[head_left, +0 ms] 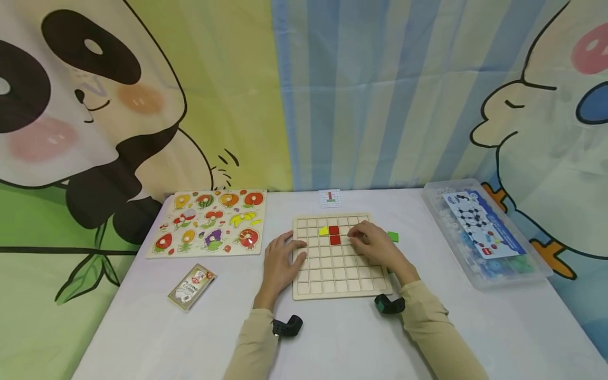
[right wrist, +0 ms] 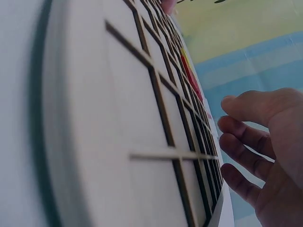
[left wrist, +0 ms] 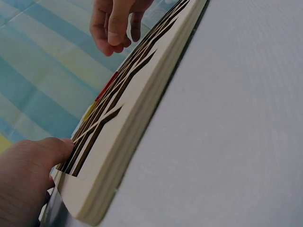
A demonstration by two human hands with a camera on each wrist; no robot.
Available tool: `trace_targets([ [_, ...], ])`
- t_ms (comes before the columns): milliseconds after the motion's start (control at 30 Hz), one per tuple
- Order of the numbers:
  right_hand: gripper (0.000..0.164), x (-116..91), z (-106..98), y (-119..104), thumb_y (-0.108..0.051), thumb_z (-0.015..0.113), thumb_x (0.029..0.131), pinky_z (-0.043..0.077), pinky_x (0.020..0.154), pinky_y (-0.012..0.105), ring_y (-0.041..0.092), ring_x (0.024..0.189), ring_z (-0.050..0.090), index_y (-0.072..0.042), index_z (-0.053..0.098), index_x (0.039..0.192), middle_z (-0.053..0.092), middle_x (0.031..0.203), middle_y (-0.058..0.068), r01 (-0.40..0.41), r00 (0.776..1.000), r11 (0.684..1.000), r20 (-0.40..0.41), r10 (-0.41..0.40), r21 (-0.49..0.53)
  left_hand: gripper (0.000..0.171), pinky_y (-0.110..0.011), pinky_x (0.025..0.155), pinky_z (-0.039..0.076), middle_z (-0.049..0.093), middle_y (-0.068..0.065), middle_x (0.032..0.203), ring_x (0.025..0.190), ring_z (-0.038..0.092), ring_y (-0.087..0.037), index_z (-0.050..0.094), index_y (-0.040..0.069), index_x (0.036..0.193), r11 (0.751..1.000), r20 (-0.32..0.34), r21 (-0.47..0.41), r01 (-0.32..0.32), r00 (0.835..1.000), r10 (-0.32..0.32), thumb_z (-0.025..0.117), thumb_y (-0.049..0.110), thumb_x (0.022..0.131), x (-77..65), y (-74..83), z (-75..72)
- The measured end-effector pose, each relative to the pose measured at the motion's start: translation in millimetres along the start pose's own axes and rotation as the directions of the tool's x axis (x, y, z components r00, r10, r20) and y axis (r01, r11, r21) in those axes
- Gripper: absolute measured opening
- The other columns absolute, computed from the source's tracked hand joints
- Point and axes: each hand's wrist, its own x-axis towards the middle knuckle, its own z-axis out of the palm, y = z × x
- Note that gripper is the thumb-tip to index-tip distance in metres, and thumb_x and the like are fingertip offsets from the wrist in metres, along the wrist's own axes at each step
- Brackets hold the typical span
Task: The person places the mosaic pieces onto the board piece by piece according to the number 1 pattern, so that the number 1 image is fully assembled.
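Note:
A square wooden grid board (head_left: pixel 341 287) lies on the table. In its upper part sit two red tiles (head_left: pixel 334 240), one above the other, and a yellow tile (head_left: pixel 324 231) left of the upper one. My left hand (head_left: pixel 281 264) rests at the board's left edge, thumb and finger touching the rim; its thumb (left wrist: pixel 59 150) shows in the left wrist view. Just right of the red tiles, my right hand (head_left: pixel 375 245) hovers over the board. Its fingers (right wrist: pixel 244 146) are loosely bent in the right wrist view, with nothing visible between them and the thumb.
A green tile (head_left: pixel 392 237) lies right of the board. Behind the board is a small pattern card (head_left: pixel 330 198). A fruit puzzle board (head_left: pixel 209 224) and a playing-card box (head_left: pixel 192 286) lie at left. At right stands a clear plastic case (head_left: pixel 489 232).

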Motion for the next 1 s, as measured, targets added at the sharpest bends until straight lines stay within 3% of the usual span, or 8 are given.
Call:
trace_targets([
  [200, 0.017, -10, -5, 7, -0.020, 0.060, 0.093, 0.050, 0.081, 0.035, 0.014, 0.090, 0.058, -0.009, 0.065, 0.105, 0.062, 0.098, 0.000, -0.018, 1.000, 0.999, 0.006, 0.018, 0.032, 0.021, -0.052, 0.111, 0.024, 0.049, -0.007, 0.141, 0.134, 0.040, -0.029, 0.068, 0.026, 0.107, 1.000, 0.004, 0.000, 0.021, 1.000, -0.021, 0.067, 0.030, 0.086, -1.7, -3.4, -0.4],
  [500, 0.017, -33, -24, 21, -0.016, 0.061, 0.092, 0.050, 0.085, 0.043, 0.016, 0.089, 0.058, -0.007, 0.065, 0.106, 0.062, 0.098, 0.002, -0.029, 0.999, 0.999, -0.029, 0.030, 0.022, 0.022, -0.052, 0.111, 0.024, 0.048, -0.007, 0.141, 0.134, 0.039, -0.028, 0.068, 0.026, 0.108, 1.000, 0.013, -0.010, 0.008, 1.000, -0.008, 0.066, 0.030, 0.087, 0.4, -3.1, 2.2],
  [1000, 0.017, -64, -44, 46, -0.015, 0.062, 0.091, 0.050, 0.082, 0.041, 0.017, 0.089, 0.060, -0.009, 0.065, 0.106, 0.062, 0.095, 0.002, -0.130, 0.991, 0.989, -0.032, 0.128, -0.068, 0.022, -0.052, 0.112, 0.024, 0.048, -0.008, 0.141, 0.133, 0.039, -0.029, 0.068, 0.026, 0.108, 1.000, 0.014, -0.004, 0.002, 1.000, -0.002, 0.066, 0.031, 0.087, 0.5, -3.2, 1.4],
])
